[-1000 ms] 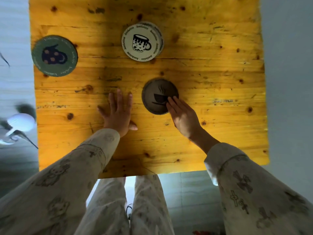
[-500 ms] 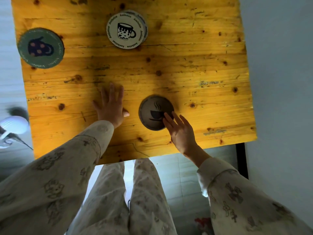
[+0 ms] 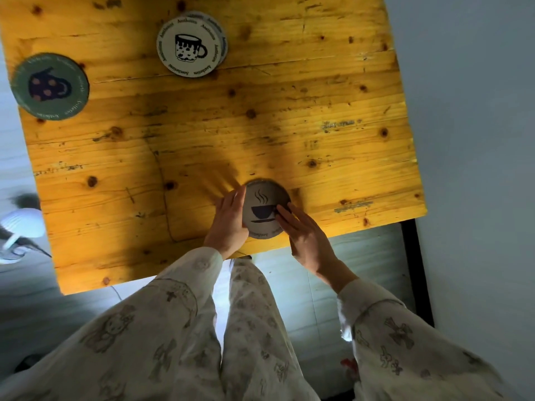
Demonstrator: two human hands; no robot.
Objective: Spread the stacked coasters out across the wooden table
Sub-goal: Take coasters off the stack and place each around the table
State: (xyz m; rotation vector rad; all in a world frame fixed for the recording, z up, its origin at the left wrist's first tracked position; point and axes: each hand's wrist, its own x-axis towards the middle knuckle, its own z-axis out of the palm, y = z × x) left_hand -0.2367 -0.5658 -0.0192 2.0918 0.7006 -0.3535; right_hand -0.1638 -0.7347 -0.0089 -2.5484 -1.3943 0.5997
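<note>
Coasters partly spread: green one [image 3: 49, 86] far left, grey one [image 3: 265, 208] near counter [image 3: 333, 91] edge under flat left hand [image 3: 230, 221] and right hand [image 3: 307, 238], white stack [image 3: 191, 44] still overlapped.

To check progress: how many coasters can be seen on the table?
4 visible: green coaster far left; white coaster at the far edge, on another coaster peeking out; grey coaster near edge, between both hands. More may hide underneath.

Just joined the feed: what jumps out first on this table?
Both hands meet at the near edge of the wooden table: the left hand and right hand flank a grey coaster printed with a steaming cup. Farther back lies a white mug coaster atop another, and a green coaster sits at the far left edge.
</note>
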